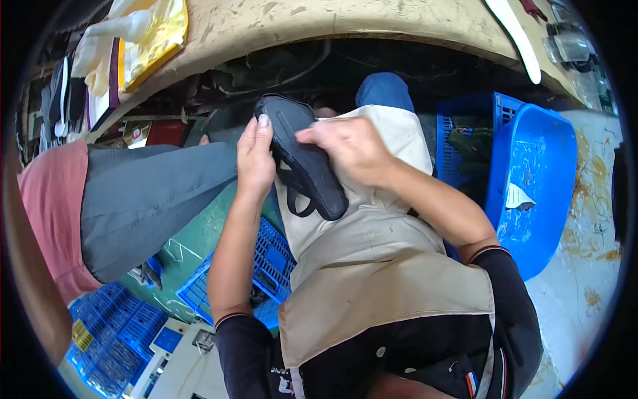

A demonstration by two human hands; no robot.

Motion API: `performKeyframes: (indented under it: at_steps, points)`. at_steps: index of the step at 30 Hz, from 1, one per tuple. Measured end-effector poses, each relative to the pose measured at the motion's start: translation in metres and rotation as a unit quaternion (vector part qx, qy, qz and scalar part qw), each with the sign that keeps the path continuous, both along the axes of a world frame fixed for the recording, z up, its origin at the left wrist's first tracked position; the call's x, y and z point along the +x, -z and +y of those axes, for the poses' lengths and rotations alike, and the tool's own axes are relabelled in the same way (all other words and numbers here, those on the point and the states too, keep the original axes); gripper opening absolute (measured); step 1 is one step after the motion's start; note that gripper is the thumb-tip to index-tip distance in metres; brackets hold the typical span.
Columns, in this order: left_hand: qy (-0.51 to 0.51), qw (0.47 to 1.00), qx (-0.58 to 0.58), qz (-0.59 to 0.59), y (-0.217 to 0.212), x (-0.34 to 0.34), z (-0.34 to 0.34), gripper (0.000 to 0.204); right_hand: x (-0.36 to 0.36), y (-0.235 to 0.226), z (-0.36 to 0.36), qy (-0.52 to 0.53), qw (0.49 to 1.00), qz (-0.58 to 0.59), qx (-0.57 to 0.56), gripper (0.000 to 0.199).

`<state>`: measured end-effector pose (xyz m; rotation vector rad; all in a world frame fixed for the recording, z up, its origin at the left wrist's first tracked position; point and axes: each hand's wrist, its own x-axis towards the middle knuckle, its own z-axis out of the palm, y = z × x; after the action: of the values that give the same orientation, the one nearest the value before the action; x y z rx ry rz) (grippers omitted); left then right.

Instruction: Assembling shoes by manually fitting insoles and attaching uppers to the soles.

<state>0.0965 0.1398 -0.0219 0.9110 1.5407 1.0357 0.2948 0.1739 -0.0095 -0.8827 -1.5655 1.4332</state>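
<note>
At frame centre, the left hand grips the black shoe from its left side, while the right hand pinches its upper edge, over a beige apron. A neighbour's grey leg crowds the left; blue crates stand right.

A shiny yellow packet lies at the workbench's left end. A white paper label hangs inside the blue plastic tub's wall, right of the bench.
</note>
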Motion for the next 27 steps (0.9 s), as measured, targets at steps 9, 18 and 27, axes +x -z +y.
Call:
performKeyframes:
  at_steps: [9, 18, 27]
  points:
    - [-0.209, 0.957, 0.064, -0.189, 0.020, 0.037, -0.011, 0.047, -0.022, 0.013, 0.081, -0.140, 0.950, -0.114, -0.254, 0.063]
    - [-0.274, 0.958, 0.049, -0.064, 0.041, 0.032, -0.011, 0.051, -0.024, 0.088, -0.033, 0.070, 0.990, -0.088, 0.084, 0.046]
    - [-0.169, 0.973, 0.152, -0.027, 0.027, 0.060, -0.033, 0.057, 0.019, 0.005, 0.021, -0.091, 0.976, -0.137, 0.145, 0.058]
